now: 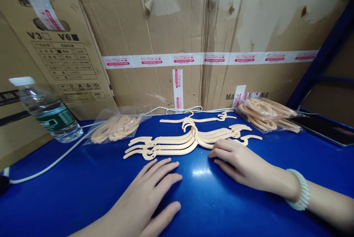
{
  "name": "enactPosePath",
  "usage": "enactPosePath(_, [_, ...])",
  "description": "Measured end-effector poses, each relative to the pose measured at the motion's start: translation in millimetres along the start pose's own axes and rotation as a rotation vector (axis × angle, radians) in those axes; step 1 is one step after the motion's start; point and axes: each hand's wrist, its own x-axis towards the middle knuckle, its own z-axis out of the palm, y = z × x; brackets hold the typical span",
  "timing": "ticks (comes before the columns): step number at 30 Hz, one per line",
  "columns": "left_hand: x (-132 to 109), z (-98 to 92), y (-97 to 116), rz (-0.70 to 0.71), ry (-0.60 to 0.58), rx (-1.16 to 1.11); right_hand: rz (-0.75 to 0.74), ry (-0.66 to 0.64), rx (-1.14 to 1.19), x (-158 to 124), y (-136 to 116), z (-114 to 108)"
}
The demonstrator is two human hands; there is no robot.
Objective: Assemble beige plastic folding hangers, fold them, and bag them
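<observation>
Several cream folding clothes hangers (pixel 177 146) lie partly overlapped in a stack at the middle of the blue table, their hooks bunched near the centre. Behind them a separate hanger (pixel 204 120) of the same kind lies flat. My left hand (pixel 151 196) is open just in front of the stack's left end, fingers spread and thumb apart, holding nothing. Over the stack's right front edge rests my right hand (pixel 240 159), its fingers loosely bent and a little apart. It covers part of the nearest hanger; I cannot tell whether it touches it. No grip shows.
A clear bag of hangers (pixel 117 128) lies at the left, and more bagged hangers (pixel 267 113) are piled at the right. A water bottle (pixel 51 113) stands far left beside a white cable (pixel 52 165). A dark tablet-like device (pixel 326 130) lies right. Cardboard (pixel 157 89) walls the back.
</observation>
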Motion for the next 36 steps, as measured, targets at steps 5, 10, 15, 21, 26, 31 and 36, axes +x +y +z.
enactPosePath(5, [0.1, -0.8, -0.5, -0.015, -0.033, 0.013, -0.001, 0.004, -0.008, 0.9, -2.2, -1.8])
enactPosePath(10, [0.5, -1.6, -0.7, -0.015, -0.033, 0.005, 0.007, 0.020, 0.005, 1.2, -1.7, -2.0])
enactPosePath(15, [0.9, -1.1, -1.3, -0.021, -0.034, -0.001, 0.018, 0.006, 0.030, 2.4, 0.0, -1.7])
enactPosePath(21, [2.5, -1.3, -2.6, -0.017, -0.020, -0.012, 0.011, 0.000, 0.041, 2.1, 0.8, -1.8])
enactPosePath(26, [5.4, -2.8, -3.9, 0.006, -0.008, -0.018, 0.021, -0.007, 0.067, 2.3, 1.6, -3.4])
enactPosePath(31, [6.6, -3.2, -5.7, 0.016, 0.002, -0.013, 0.026, -0.010, 0.090, 2.1, 3.4, -2.6])
enactPosePath(36, [7.5, -4.6, -6.8, 0.035, 0.000, 0.004, 0.023, -0.020, 0.092, 2.0, 3.9, -2.1])
